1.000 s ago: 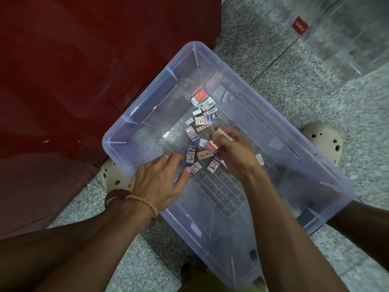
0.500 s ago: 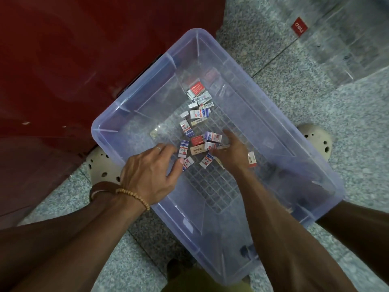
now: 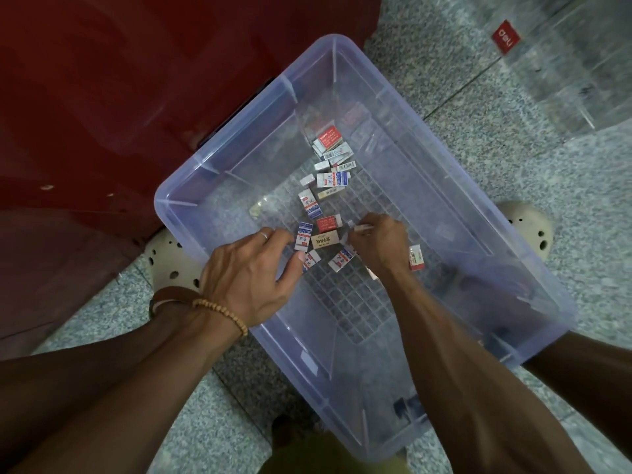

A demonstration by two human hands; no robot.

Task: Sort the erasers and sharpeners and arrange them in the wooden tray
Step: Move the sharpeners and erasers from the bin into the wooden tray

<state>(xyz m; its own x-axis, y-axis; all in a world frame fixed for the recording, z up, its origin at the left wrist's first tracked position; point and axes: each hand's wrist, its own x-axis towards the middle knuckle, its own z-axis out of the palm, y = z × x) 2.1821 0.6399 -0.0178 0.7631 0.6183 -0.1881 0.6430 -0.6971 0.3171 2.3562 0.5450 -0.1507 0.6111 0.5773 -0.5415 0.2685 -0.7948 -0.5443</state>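
Erasers (image 3: 326, 200) in paper sleeves, red, blue-white and tan, lie scattered in the middle of the clear bin (image 3: 239, 142). Our left hand (image 3: 249, 271) rests open beside them; our right hand (image 3: 376, 244) pinches one. We may drop small ones or mix kinds.
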